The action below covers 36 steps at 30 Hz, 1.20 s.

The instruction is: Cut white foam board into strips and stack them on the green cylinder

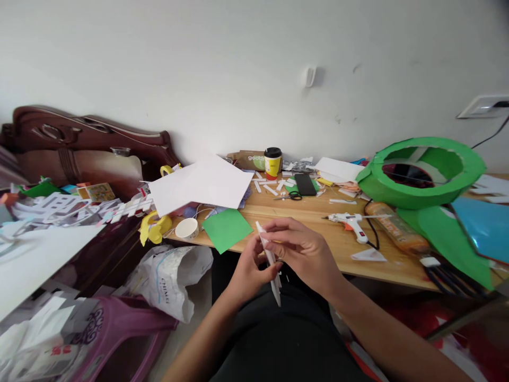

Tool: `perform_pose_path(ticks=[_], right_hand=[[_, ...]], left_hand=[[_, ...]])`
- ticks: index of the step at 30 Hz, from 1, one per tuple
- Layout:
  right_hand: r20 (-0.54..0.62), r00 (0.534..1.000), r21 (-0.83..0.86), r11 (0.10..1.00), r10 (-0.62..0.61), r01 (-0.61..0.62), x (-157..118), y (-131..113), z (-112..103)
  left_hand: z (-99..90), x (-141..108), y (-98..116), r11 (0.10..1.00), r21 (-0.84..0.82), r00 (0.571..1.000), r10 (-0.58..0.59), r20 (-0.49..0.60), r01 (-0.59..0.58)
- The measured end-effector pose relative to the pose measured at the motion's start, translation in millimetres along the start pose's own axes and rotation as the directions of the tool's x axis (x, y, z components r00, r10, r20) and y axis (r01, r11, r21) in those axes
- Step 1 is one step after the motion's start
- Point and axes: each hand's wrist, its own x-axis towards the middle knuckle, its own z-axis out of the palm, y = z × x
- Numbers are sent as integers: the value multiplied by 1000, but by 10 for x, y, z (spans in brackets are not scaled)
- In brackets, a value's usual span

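A thin white piece of foam board or card (pixel 275 289) is held nearly edge-on over my lap, in front of the table edge. My left hand (pixel 249 270) grips it from the left, with the thumb across its near side. My right hand (pixel 306 252) closes on its upper part from the right, fingers bent against it. Small white bits show below the right fingers; what they are I cannot make out. Just beyond my hands a green paper sheet (pixel 227 230) overhangs the table edge. Black-handled scissors (pixel 293 196) lie farther back.
On the wooden table (pixel 318 209) are a glue gun (pixel 353 223), a bottle (pixel 397 225), a green ring (pixel 421 196), a phone (pixel 305 184), a lidded cup (pixel 272 163) and white sheets (pixel 207 180). A purple stool (pixel 127 318) and a white bag (pixel 167 276) stand at lower left.
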Motion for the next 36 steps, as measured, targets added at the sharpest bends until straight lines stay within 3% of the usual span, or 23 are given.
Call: perform_pose_path(ticks=[5,8,10,12,13,15,17,20,23,25,27,30,33,36], right_hand=[[-31,998,-42,998,-48,47,-60,-3,71],[11,999,-44,998,-45,46,-35,78,40],[14,1000,-61,998,21,-21,21,272,-36],[-39,990,-211,967,135,-141,75,599,-130],[-76,977,-358,909,199,-213,88,794,-170],[-50,920,-680,661,389,-317,76,1186,-223],[2,850,-808,502,526,-309,19,1496,-235],[29,822,-826,477,569,-301,-83,1688,-237],[-26,812,-826,445,583,-346,-144,1574,-284],[-78,824,-759,502,561,-414,-176,1391,-314],[-84,841,-602,645,534,-470,-212,1181,-309],[19,864,-384,802,503,-458,-257,937,-238],[121,861,-308,844,494,-440,-278,853,-171],[151,839,-274,838,522,-472,-295,843,-150]], left_hand=[[17,8,10,1000,-15,1000,22,-14,-22],[-42,-11,-26,999,-34,999,26,-33,-27],[-124,-15,-71,999,-41,997,31,-69,-34],[-226,8,-130,998,-30,989,48,-139,-53],[-277,32,-162,998,-26,981,58,-183,-64],[-362,100,-229,996,-42,961,69,-267,-83],[-412,180,-289,990,-111,939,45,-341,-88],[-426,276,-358,960,-266,910,-30,-413,-89],[-404,324,-425,926,-371,907,-93,-410,-72],[-387,344,-482,911,-408,913,-120,-390,-54],[-368,369,-543,896,-440,918,-130,-374,-52],[-328,419,-613,872,-481,930,-104,-351,-85],[-276,461,-617,868,-482,942,-59,-330,-115],[-236,466,-561,874,-472,954,-31,-299,-119]])
